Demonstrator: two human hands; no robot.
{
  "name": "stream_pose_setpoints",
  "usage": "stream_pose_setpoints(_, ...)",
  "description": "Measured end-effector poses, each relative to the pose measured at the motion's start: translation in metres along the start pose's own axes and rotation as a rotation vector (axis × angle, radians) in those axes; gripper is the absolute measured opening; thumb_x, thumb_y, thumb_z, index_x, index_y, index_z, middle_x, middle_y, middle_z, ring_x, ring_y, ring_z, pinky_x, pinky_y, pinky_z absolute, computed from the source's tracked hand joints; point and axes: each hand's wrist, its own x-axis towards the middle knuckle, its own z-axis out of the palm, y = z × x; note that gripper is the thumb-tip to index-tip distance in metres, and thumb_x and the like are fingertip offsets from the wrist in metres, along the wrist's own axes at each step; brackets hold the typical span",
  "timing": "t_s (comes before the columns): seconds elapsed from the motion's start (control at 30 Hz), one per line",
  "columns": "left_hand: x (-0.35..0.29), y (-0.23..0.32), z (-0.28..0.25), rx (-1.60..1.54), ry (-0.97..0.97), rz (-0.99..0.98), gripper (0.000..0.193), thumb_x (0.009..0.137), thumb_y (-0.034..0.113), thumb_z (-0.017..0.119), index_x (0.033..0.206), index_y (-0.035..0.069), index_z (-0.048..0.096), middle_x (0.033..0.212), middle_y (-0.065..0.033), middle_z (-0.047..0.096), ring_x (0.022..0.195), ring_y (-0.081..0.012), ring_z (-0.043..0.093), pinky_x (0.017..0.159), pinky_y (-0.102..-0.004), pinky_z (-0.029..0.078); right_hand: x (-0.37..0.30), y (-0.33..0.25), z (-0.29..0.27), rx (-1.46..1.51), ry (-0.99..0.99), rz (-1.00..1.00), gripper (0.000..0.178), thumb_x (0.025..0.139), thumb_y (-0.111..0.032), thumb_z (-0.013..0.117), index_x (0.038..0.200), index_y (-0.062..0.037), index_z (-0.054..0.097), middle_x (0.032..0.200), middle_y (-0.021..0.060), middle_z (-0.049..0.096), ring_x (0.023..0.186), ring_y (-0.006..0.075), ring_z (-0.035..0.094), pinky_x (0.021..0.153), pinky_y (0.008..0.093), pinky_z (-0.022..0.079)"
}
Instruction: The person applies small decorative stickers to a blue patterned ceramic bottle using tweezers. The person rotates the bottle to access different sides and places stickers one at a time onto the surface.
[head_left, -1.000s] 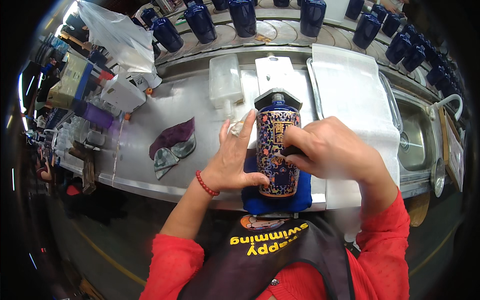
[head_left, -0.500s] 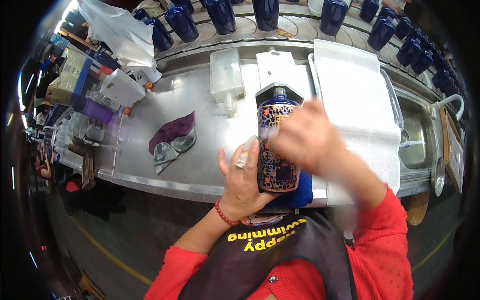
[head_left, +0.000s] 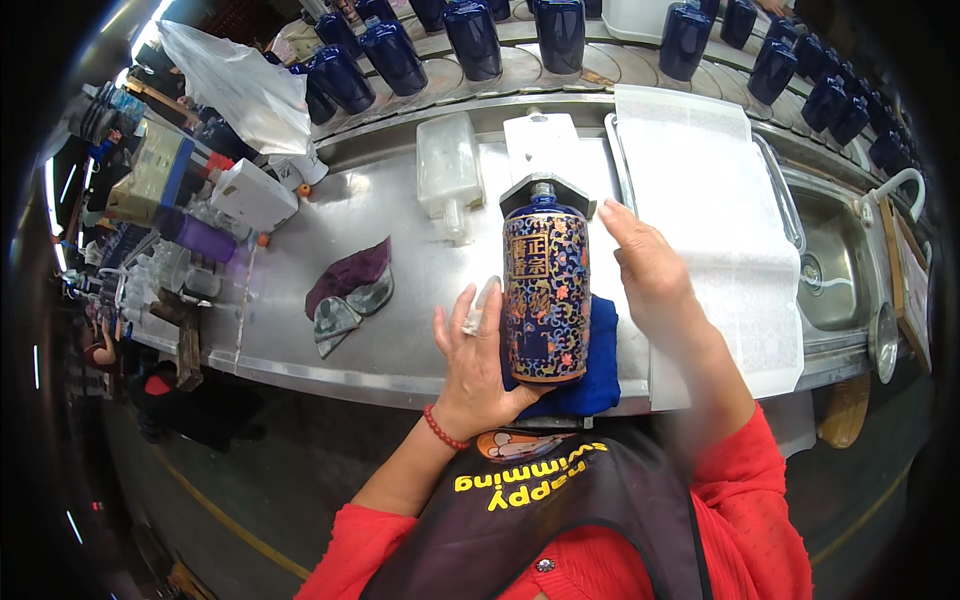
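A dark blue bottle with a gold, red and white floral pattern and gold lettering leans back, its bare neck pointing away from me. Against its left side and base rests my left hand, closed round it from below, with something white at its fingers. My right hand is off the bottle, just to its right, fingers stretched out and holding nothing I can see. Behind the bottle's shoulder shows a dark angular holder. Under the bottle's lower end lies a folded blue cloth.
A clear bottle-shaped piece and a white block lie beyond. Purple and grey cloths are to the left. White sheets cover the right side beside a sink. Blue bottles line a conveyor behind.
My right hand has come away from the bottle's front to its right. The bottle has turned, bringing its gold lettering into view. My left hand stays on it.
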Motion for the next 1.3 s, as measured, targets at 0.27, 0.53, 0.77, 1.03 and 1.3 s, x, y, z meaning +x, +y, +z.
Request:
stream_pose_setpoints(0.27,0.01,0.008,-0.011,0.05,0.005,0.062,0.126,0.07,0.064,0.084,0.158,-0.002,0.023,0.149,-0.0206,0.046,0.144,-0.0453,0.032,0.116,-0.0672,0.003,-0.003,-0.002,0.006,-0.089,-0.094,0.054,0.073,0.079,0.016,0.052,0.148,-0.0077,0.052,0.139,0.0305,0.053,0.122,0.046,0.056,0.105,0.0482,0.047)
stream_pose_setpoints(0.53,0.005,-0.005,0.001,-0.034,0.006,0.054,0.128,0.071,0.068,0.079,0.16,-0.003,0.02,0.152,-0.0247,0.043,0.143,-0.0431,0.032,0.112,-0.0727,0.007,-0.013,-0.008,-0.003,-0.022,-0.072,0.101,0.059,0.091,0.006,0.06,0.148,-0.0058,0.052,0.138,0.0273,0.056,0.125,0.0429,0.056,0.106,0.0452,0.047)
stream_pose_setpoints(0.77,0.0,-0.005,0.005,-0.039,0.047,0.083,0.125,0.073,0.064,0.079,0.161,-0.001,0.019,0.156,-0.0255,0.038,0.142,-0.0435,0.033,0.113,-0.0706,0.006,-0.054,-0.022,-0.003,0.279,-0.202,0.138,0.09,0.085,-0.043,0.078,0.154,0.0013,0.04,0.155,0.0238,0.045,0.138,0.0375,0.049,0.112,0.0428,0.044)
stream_pose_setpoints(1.03,0.003,-0.012,0.005,-0.256,0.02,0.096,0.11,0.081,0.054,0.078,0.16,-0.001,0.023,0.154,-0.0238,0.043,0.143,-0.0454,0.036,0.116,-0.0674,0.006,-0.061,-0.037,0.007,0.162,-0.085,-0.048,0.092,0.078,-0.033,0.085,0.151,0.0038,0.042,0.15,0.0295,0.046,0.132,0.0458,0.051,0.11,0.0495,0.043)
stream_pose_setpoints(1.3,-0.017,-0.009,0.009,0.011,0.178,0.26,0.063,0.086,0.033,0.076,0.146,0.022,0.059,0.146,-0.0147,0.056,0.142,-0.038,0.041,0.117,-0.0642,0.013,-0.066,-0.045,0.011,0.128,-0.054,-0.058,0.077,0.076,-0.022,0.084,0.143,-0.0014,0.054,0.15,0.0262,0.047,0.13,0.0446,0.053,0.107,0.0495,0.047)
